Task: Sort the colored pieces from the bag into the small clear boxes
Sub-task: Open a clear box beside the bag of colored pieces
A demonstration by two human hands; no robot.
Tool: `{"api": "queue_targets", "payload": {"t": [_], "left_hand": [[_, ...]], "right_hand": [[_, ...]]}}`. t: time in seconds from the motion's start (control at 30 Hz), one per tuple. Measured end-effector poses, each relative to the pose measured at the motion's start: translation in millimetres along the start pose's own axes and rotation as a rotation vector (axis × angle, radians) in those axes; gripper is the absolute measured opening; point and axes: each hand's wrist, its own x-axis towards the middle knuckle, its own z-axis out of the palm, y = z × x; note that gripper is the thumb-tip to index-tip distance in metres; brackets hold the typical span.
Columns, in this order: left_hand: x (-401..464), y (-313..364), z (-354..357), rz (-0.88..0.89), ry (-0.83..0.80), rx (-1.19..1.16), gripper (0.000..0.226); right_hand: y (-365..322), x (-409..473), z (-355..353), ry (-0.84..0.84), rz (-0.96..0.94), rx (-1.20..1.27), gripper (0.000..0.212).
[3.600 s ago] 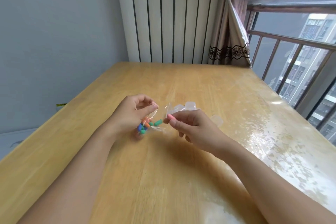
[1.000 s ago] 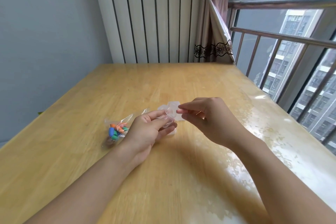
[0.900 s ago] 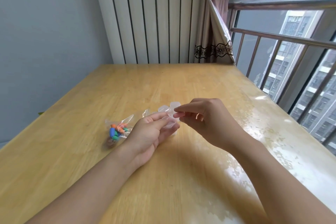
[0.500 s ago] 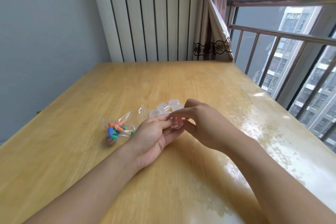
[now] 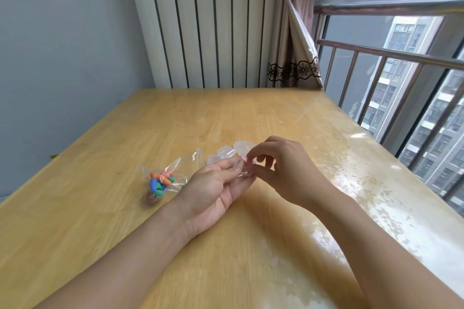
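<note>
A clear plastic bag with several orange, blue, green and pink pieces lies on the wooden table, left of my hands. My left hand, palm up, holds a small clear box between thumb and fingers. My right hand pinches the same box from the right with thumb and forefinger. A faint pink tint shows at the box. Three more small clear boxes sit on the table just behind my fingers.
The table's right edge runs along a window with a metal railing. A curtain and a ribbed white panel stand behind the far edge. A grey wall is on the left.
My left hand let go of the bag, which now lies on the table, and took up a small clear box. My right hand brought the pink piece to that box.
</note>
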Motion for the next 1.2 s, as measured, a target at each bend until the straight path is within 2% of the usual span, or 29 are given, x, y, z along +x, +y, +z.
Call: {"api": "queue_targets", "payload": {"t": [0.2,0.37,0.57,0.77,0.83,0.93,1.1,1.2], "left_hand": [[-2.4,-2.6,2.7,0.013,0.005,0.014,0.034],[-2.6,-6.5,3.6,0.027,0.000,0.042,0.038],[-3.8,-6.9,7.2,0.038,-0.002,0.089,0.038],[-5.6,-8.4,6.9,0.023,-0.023,0.111,0.047],[-6.2,-7.3,8.3,0.009,-0.036,0.113,0.047],[-6.2,-5.2,11.1,-0.008,-0.055,0.069,0.036],[-5.6,-5.0,12.2,-0.004,0.017,0.076,0.039],[-4.9,-6.6,11.2,-0.005,0.032,0.084,0.040]], "right_hand": [[0.8,2.3,2.1,0.028,0.182,0.143,0.006],[-2.9,-0.2,4.5,0.031,0.236,0.249,0.015],[-7.2,0.3,6.5,0.097,0.212,0.218,0.013],[-7.2,-0.4,1.7,0.032,0.265,0.226,0.015],[-8.6,-1.5,3.6,0.015,0.234,0.122,0.015],[-13.1,-3.0,6.8,0.019,0.164,0.003,0.014],[-18.4,-4.2,4.9,-0.040,0.130,-0.022,0.008],[-18.0,-3.0,3.8,-0.038,0.177,0.029,0.013]]}}
